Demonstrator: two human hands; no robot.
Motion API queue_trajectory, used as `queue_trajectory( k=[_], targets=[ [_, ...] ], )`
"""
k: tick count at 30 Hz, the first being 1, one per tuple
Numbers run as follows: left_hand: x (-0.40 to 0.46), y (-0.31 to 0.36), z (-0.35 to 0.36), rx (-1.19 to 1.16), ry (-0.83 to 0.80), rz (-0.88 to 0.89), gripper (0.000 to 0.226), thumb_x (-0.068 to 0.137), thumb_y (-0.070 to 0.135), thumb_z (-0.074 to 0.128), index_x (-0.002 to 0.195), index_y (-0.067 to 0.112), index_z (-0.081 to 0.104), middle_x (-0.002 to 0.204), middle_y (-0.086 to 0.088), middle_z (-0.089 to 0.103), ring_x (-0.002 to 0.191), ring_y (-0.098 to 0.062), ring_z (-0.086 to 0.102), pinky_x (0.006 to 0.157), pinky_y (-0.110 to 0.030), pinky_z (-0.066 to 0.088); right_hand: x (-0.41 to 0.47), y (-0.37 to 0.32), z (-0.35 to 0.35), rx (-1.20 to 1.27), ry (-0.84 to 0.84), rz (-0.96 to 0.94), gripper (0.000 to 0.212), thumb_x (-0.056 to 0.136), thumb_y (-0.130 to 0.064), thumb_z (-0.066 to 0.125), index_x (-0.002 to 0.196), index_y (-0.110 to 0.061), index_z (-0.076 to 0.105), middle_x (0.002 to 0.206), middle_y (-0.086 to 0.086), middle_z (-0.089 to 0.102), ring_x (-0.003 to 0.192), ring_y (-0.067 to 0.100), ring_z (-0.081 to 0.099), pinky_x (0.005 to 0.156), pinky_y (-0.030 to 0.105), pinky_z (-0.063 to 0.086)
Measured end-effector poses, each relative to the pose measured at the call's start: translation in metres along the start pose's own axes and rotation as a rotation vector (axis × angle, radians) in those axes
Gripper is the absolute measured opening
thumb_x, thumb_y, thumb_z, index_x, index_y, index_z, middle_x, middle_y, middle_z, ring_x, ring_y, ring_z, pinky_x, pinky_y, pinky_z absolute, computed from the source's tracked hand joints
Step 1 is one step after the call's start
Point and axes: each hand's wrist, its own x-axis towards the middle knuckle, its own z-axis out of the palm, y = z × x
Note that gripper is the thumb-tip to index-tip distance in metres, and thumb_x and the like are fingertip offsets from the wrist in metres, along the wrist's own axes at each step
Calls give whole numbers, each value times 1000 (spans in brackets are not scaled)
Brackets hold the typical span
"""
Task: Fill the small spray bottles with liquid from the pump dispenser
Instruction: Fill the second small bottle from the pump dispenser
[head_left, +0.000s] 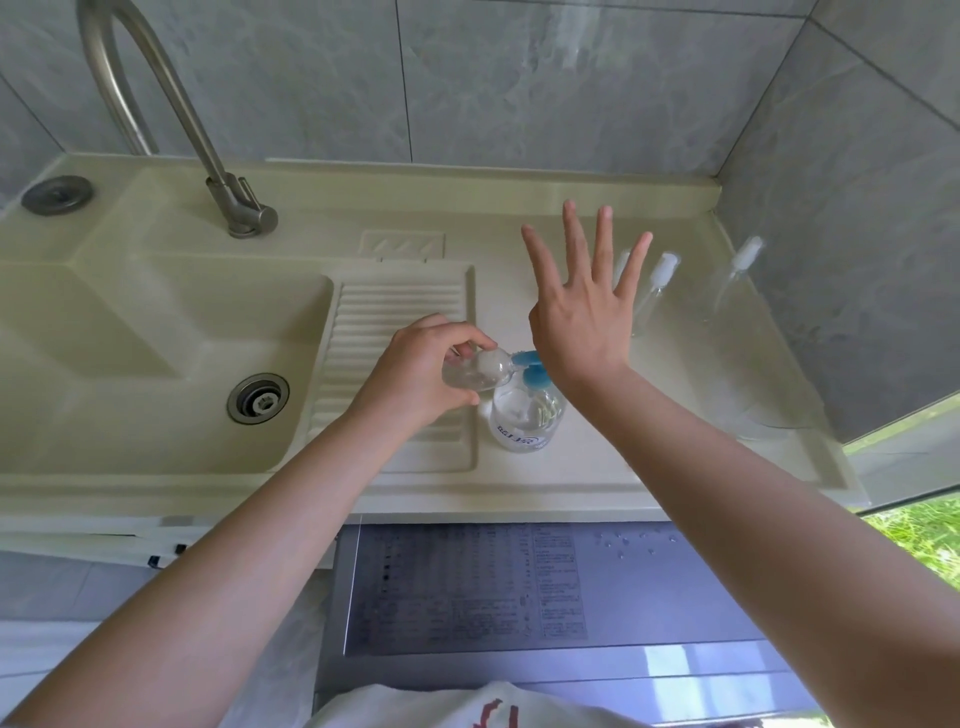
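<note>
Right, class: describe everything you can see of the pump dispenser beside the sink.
The pump dispenser is a clear, round plastic bottle with a blue pump head and a white label with blue lettering. It stands upright on the cream counter, just right of the ribbed draining board. The right hand, fingers spread, presses the pump with its heel. The left hand holds a small clear bottle tilted at the spout.

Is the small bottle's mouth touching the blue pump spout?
Touching. In the head view the small bottle, gripped by the left hand, meets the blue pump spout with no gap.
</note>
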Motion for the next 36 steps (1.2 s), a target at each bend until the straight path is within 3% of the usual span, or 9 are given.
queue_trajectory(
  k=[8,13,16,22,27,32,36],
  targets=[
    [0,0,0,3,-2,3,56,58,7,91,106,30,72,99,8,60,90,-12,61,89,-28,51,2,-5,2,-11,-216,-9,85,93,-4,40,159,-32,-6,167,14,-12,151,44,-13,115,71,-7],
    [-1,0,0,9,-1,-5,54,59,8,91,105,30,71,99,6,60,88,-12,61,86,-22,50,12,-11,-10,-31,-214,-61,98,87,0,44,157,-33,-17,164,16,-21,150,44,-16,115,71,-5],
    [-1,0,0,1,7,-8,54,60,9,91,105,31,71,99,5,61,88,-11,62,85,-19,49,10,-10,-11,-32,-213,-81,98,87,1,44,158,-32,-14,165,14,-19,151,42,-16,115,70,-5],
    [-3,1,4,7,-6,-12,55,60,6,89,107,28,72,99,3,61,89,-16,61,89,-31,51,1,-10,-4,35,-313,26,87,93,-3,38,159,-32,-12,166,14,-17,151,44,-16,115,70,-8],
    [-3,3,2,4,13,-8,55,61,7,89,108,29,71,101,1,62,90,-15,62,87,-23,49,8,-7,-8,40,-251,33,95,90,-4,47,158,-31,-13,165,15,-18,151,43,-16,114,70,-10],
    [-3,4,4,20,12,-16,56,60,7,89,107,29,72,100,2,61,89,-16,61,88,-34,52,1,-5,-4,93,-367,123,89,92,-2,42,159,-33,-9,166,14,-15,151,43,-15,117,67,-6],
    [-4,3,3,30,6,-20,55,61,8,89,109,29,71,102,2,61,91,-16,60,88,-29,50,2,-6,-7,30,-215,15,92,90,-1,43,159,-31,-8,167,13,-13,151,43,-14,116,68,-9]
  ],
)
